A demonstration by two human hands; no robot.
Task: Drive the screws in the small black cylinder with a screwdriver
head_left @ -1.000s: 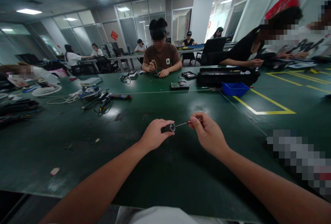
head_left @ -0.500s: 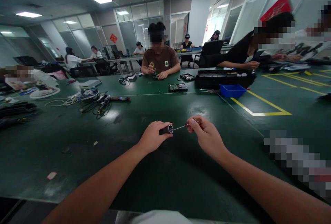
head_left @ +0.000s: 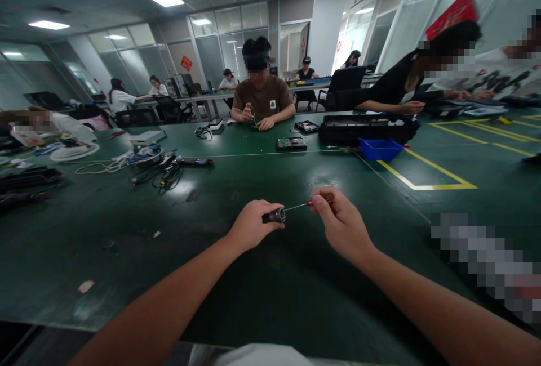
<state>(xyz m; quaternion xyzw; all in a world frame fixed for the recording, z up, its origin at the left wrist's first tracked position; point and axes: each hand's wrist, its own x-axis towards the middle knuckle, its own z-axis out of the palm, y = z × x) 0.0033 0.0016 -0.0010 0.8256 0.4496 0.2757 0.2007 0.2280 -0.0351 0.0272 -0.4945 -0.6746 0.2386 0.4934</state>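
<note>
My left hand (head_left: 250, 225) is closed around a short black cylinder with a silver end (head_left: 275, 215), held just above the green table (head_left: 127, 242). My right hand (head_left: 340, 222) pinches a thin screwdriver (head_left: 302, 205) by its red handle. The slim metal shaft points left, and its tip meets the open silver end of the cylinder. Both hands hover near the middle of the table in front of me.
Across the table a person in a brown shirt (head_left: 264, 96) works on a small part. A circuit board (head_left: 291, 143), a long black case (head_left: 366, 126) and a blue bin (head_left: 380, 148) lie beyond. Tangled cables (head_left: 158, 172) lie to the left. Yellow tape lines (head_left: 426, 177) mark the right side.
Both hands stayed close together; the cylinder and the screwdriver shifted only slightly, the tip remaining at the cylinder's open end. The view moved a little.
</note>
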